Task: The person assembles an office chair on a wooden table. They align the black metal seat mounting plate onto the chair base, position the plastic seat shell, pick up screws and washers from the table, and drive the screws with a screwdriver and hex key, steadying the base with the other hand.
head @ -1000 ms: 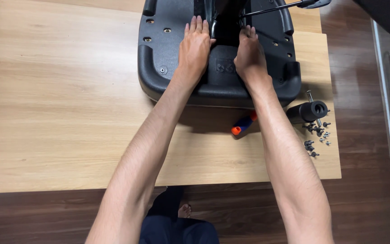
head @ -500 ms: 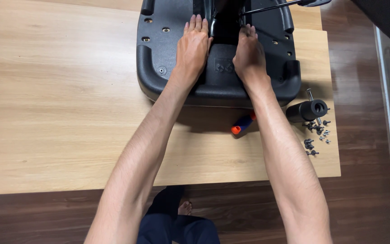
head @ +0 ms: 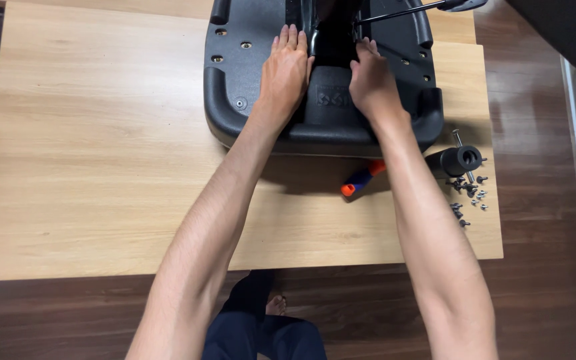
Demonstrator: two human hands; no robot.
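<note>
Head view, looking straight down. We see a pale wood table (head: 101, 147) on a dark wood floor (head: 541, 267), biggest thing in frame. On the far middle of the table lies a black seat base (head: 241, 87), underside up, its near edge well back from the table's near edge, with bolt holes showing along its left and right sides. A black mechanism (head: 331, 27) sits along its centre, and a thin lever (head: 401, 12) runs off to the right at the top.

Our left hand (head: 287, 70) lies flat on the base, fingers together, palm down, just left of the centre. Our right hand (head: 371, 80) rests right of the centre, fingers curled down at the mechanism's edge; we cannot tell whether it pinches anything.

We judge the base heavy and stiff, moulded hard plastic, textured so not slippery, not fragile. Best hold looks like the thick rounded rim on both sides, two hands.

Smaller stuff: a black cylinder (head: 458, 160) lies right of the base's near corner. An orange and blue screwdriver (head: 361, 180) pokes out just beside the right forearm. A scatter of small screws (head: 469, 193) lies near the cylinder.
</note>
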